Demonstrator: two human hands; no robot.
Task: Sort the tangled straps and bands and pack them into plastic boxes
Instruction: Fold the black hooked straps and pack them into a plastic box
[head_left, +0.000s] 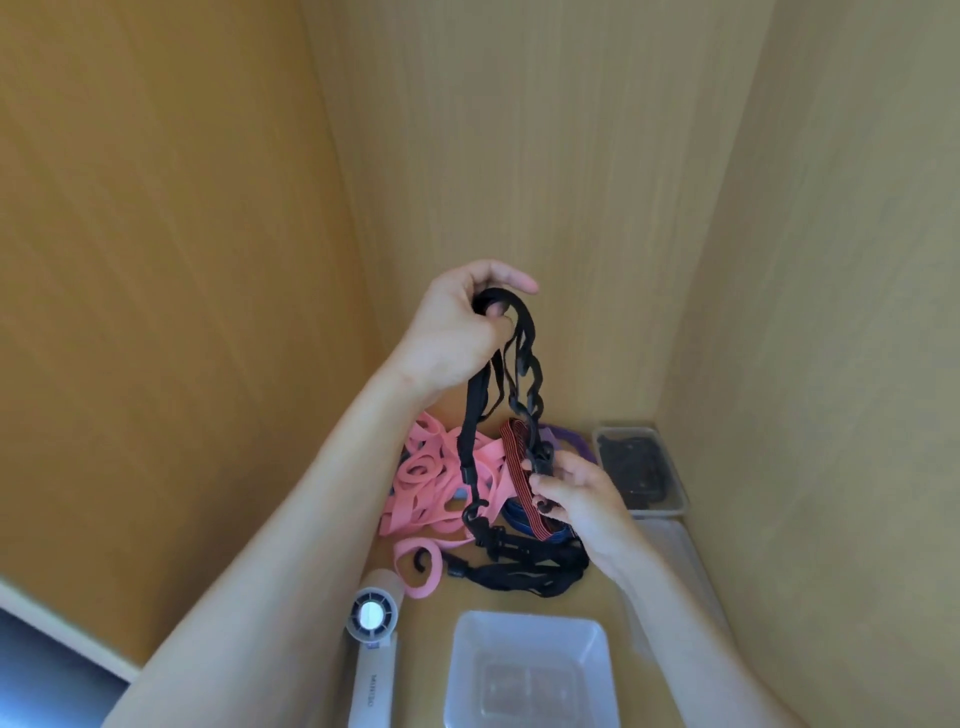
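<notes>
Progress looks slight: far box (675, 506) holds black pieces, near box (467, 654) is empty, pink bands (431, 470) lie heaped. Left hand (460, 327) grips a black strap (471, 410) aloft above the heap; right hand (574, 496) pinches its lower clip.

I see a black strap (477, 415) dangling in twisted loops above tangled pink bands (441, 483); a clear plastic box (467, 649) sits nearest, lidless.

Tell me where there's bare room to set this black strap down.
Bare: a narrow strip of shelf between the black strap heap and the empty clear box; that box is free too. Crowded: the pink bands at back left, and the filled box at back right.
</notes>
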